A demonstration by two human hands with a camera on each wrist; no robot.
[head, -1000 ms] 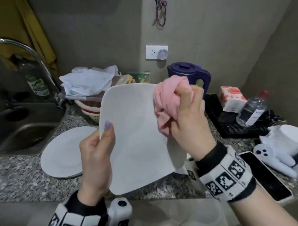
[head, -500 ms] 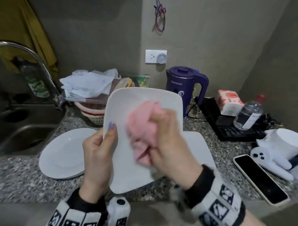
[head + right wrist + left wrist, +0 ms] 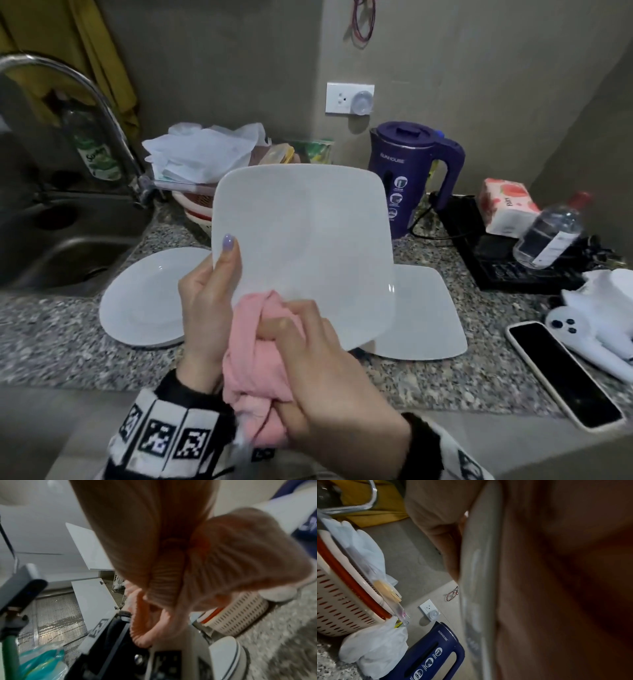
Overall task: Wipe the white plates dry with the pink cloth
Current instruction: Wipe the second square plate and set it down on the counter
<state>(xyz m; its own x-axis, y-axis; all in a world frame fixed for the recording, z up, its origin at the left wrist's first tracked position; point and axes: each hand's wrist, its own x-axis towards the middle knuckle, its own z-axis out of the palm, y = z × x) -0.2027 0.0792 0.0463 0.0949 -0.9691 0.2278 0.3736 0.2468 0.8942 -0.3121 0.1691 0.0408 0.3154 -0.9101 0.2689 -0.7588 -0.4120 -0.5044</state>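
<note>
Wiping is mid-way: the left hand point(image 3: 209, 308) pinches the tilted white square plate point(image 3: 301, 240), the right hand point(image 3: 325, 377) clutches the bunched pink cloth point(image 3: 253, 359) at its lower edge; two plates wait on the tabletop point(image 3: 445, 383).

Square plate point(image 3: 301, 240) held tilted by left hand point(image 3: 209, 308); pink cloth point(image 3: 255, 359) gripped by right hand point(image 3: 329, 383), pressed at lower edge.

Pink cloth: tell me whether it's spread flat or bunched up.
Bunched up. The right hand grips the cloth in a wad against the lower edge of the square plate.
</note>
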